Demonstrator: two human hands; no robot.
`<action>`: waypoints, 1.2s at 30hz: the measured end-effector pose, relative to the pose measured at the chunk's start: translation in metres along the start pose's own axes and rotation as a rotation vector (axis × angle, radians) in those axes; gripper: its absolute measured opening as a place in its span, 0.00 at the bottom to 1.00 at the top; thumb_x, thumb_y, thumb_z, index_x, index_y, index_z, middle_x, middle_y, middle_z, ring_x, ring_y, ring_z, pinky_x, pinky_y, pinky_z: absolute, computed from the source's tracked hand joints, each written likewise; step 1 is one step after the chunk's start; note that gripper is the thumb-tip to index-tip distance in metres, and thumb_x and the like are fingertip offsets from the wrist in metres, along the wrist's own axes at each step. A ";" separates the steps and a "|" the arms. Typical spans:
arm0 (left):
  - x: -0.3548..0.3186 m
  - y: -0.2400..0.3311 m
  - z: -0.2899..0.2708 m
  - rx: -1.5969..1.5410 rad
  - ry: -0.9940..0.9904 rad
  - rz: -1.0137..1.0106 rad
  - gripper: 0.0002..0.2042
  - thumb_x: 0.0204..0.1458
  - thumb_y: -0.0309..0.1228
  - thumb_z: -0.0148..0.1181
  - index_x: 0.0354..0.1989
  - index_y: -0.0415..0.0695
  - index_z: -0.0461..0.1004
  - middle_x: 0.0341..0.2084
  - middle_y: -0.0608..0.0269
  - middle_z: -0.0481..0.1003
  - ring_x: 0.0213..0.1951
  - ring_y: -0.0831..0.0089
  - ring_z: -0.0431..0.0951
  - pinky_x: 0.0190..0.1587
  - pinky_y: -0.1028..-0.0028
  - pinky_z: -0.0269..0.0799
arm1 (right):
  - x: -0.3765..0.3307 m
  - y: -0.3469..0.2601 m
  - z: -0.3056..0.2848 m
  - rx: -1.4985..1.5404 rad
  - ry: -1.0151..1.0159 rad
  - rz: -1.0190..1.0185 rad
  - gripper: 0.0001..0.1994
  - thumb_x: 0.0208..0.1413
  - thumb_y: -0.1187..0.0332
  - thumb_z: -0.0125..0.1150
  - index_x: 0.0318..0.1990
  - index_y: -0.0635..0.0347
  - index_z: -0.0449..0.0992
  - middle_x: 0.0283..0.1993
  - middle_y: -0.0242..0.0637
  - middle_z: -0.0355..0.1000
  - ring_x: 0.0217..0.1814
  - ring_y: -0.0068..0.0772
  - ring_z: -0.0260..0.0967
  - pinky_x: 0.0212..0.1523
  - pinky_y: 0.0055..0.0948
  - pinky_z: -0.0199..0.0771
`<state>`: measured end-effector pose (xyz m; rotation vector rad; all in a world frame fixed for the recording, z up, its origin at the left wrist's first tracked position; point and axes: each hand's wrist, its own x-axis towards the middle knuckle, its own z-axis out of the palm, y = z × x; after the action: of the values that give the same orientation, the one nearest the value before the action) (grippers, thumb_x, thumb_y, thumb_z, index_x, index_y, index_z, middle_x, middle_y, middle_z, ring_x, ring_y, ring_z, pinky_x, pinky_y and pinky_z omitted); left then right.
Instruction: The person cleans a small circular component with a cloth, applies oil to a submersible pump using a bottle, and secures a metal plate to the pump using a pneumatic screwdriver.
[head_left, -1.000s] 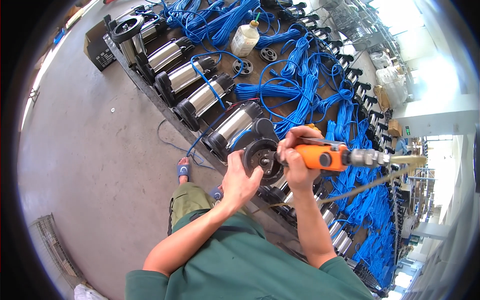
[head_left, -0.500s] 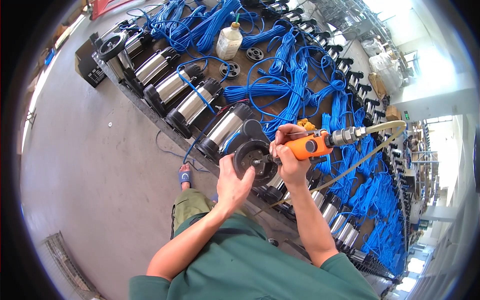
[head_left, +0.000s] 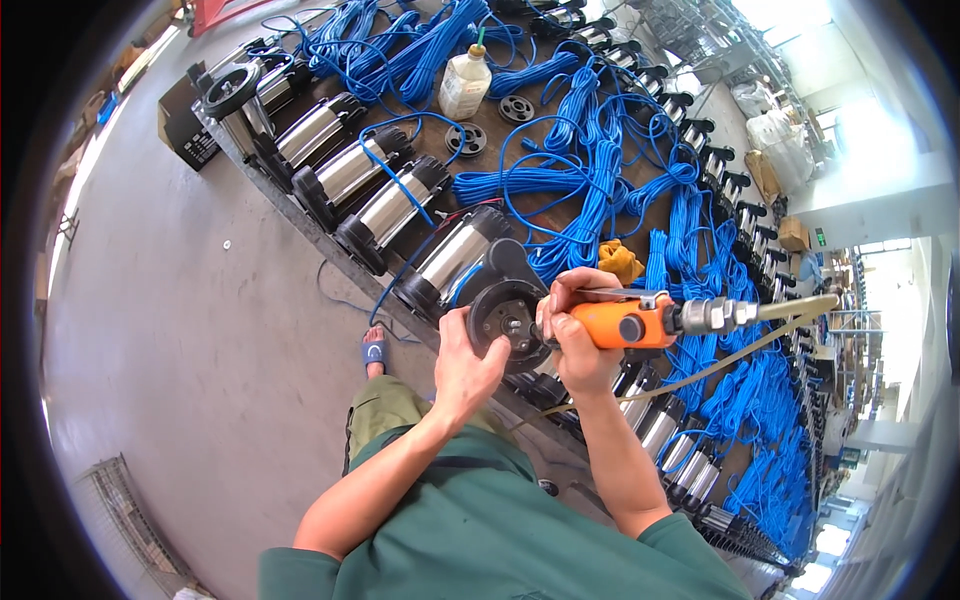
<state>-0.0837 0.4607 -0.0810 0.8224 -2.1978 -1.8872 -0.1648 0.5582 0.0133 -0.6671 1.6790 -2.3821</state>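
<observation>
My left hand grips the rim of a round black pump casing, fingers behind it and thumb over the front edge. Small metal parts show at the casing's centre. This casing is joined to a pump with a shiny steel body, lying on its side at the bench edge. In my right hand is an orange air screwdriver, fingers wrapped around its front end. Its tip is largely hidden by my fingers, just right of the casing's centre. A pale air hose runs from its metal coupling.
Several steel pumps line the bench edge. Bundles of blue cable cover much of the bench. A plastic bottle, two black discs and a yellow cloth lie among them. A black box stands beyond the bench's left end.
My right hand and the air screwdriver have shifted slightly right, away from the casing's centre, uncovering the metal parts there. My left hand keeps its hold on the rim.
</observation>
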 end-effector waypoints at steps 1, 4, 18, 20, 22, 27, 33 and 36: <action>-0.002 0.003 0.000 -0.003 0.009 -0.003 0.25 0.51 0.33 0.66 0.55 0.36 0.65 0.47 0.44 0.71 0.49 0.50 0.76 0.51 0.60 0.73 | -0.001 0.006 -0.002 -0.037 -0.036 -0.009 0.19 0.54 0.83 0.55 0.54 0.64 0.67 0.37 0.34 0.69 0.36 0.21 0.69 0.36 0.21 0.74; 0.001 -0.001 0.000 -0.007 0.023 0.007 0.27 0.50 0.36 0.67 0.54 0.36 0.65 0.47 0.44 0.71 0.49 0.50 0.76 0.51 0.60 0.73 | 0.001 0.019 -0.005 -0.194 -0.073 -0.008 0.19 0.54 0.82 0.55 0.54 0.64 0.67 0.38 0.35 0.70 0.35 0.20 0.69 0.35 0.21 0.73; 0.005 0.001 0.000 -0.012 0.023 -0.060 0.29 0.48 0.39 0.71 0.53 0.38 0.65 0.48 0.46 0.67 0.49 0.51 0.75 0.52 0.60 0.73 | 0.022 0.013 0.006 -0.052 -0.052 0.040 0.17 0.52 0.83 0.56 0.51 0.66 0.70 0.36 0.34 0.71 0.33 0.20 0.69 0.34 0.20 0.74; 0.004 0.003 0.001 -0.034 0.004 -0.080 0.29 0.48 0.39 0.71 0.53 0.38 0.65 0.49 0.46 0.67 0.50 0.51 0.74 0.52 0.59 0.73 | 0.021 0.015 0.002 -0.157 -0.063 0.057 0.18 0.52 0.82 0.56 0.52 0.66 0.69 0.37 0.34 0.71 0.33 0.20 0.69 0.34 0.21 0.73; 0.004 0.003 0.000 -0.041 -0.005 -0.082 0.29 0.48 0.39 0.71 0.54 0.38 0.65 0.49 0.46 0.66 0.50 0.50 0.74 0.53 0.59 0.72 | 0.022 0.018 0.000 -0.187 -0.069 0.107 0.18 0.52 0.82 0.57 0.53 0.65 0.69 0.37 0.34 0.71 0.33 0.19 0.69 0.34 0.21 0.73; 0.004 0.005 0.000 -0.041 0.005 -0.068 0.29 0.48 0.37 0.71 0.55 0.39 0.65 0.49 0.46 0.66 0.51 0.50 0.74 0.53 0.58 0.72 | 0.027 0.006 0.006 -0.083 -0.077 0.041 0.17 0.51 0.83 0.58 0.51 0.65 0.71 0.38 0.33 0.72 0.33 0.19 0.70 0.34 0.20 0.73; 0.004 0.000 0.000 -0.043 0.000 -0.068 0.29 0.48 0.36 0.70 0.55 0.38 0.65 0.49 0.45 0.67 0.51 0.49 0.74 0.54 0.59 0.71 | 0.031 0.011 0.005 -0.119 -0.044 0.072 0.17 0.52 0.83 0.57 0.52 0.66 0.71 0.36 0.33 0.71 0.32 0.20 0.70 0.33 0.20 0.73; 0.005 0.004 -0.001 -0.040 0.004 -0.072 0.28 0.48 0.36 0.70 0.55 0.38 0.65 0.49 0.45 0.67 0.51 0.49 0.74 0.55 0.59 0.71 | 0.028 0.001 0.000 -0.116 -0.001 0.044 0.18 0.51 0.81 0.54 0.51 0.68 0.70 0.36 0.37 0.69 0.28 0.23 0.66 0.34 0.26 0.73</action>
<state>-0.0884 0.4582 -0.0783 0.9090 -2.1484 -1.9540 -0.1904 0.5473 0.0196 -0.6407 1.8232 -2.2686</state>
